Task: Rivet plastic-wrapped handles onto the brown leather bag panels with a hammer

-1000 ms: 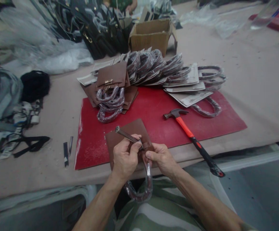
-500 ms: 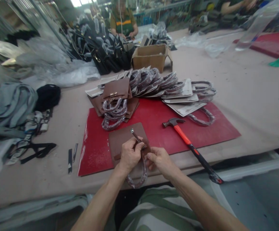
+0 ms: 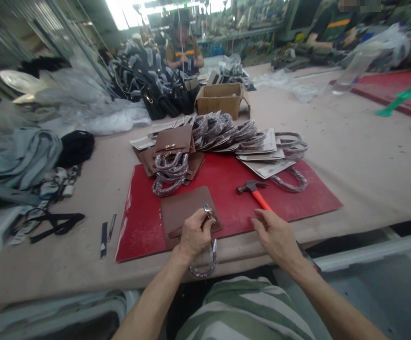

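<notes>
My left hand (image 3: pixel 194 234) is closed around a metal punch (image 3: pixel 207 210), held upright on a brown leather piece (image 3: pixel 184 211) lying at the near edge of the red mat (image 3: pixel 226 179). A plastic-wrapped curved handle (image 3: pixel 205 264) hangs from that piece over the table edge. My right hand (image 3: pixel 274 234) hovers open over the orange-and-black handle of a hammer (image 3: pixel 254 190) that rests on the mat, and it covers part of the handle.
Stacks of brown leather pieces (image 3: pixel 173 141) and wrapped handles (image 3: pixel 223 130) lie at the mat's far side. A cardboard box (image 3: pixel 221 99), black bags (image 3: pixel 156 94), grey cloth (image 3: pixel 17 151) and small tools (image 3: pixel 104 232) surround it. Other people work at the back.
My right hand has let go of the leather piece and moved right onto the hammer's handle. The punch has been tipped upright. The camera has lifted.
</notes>
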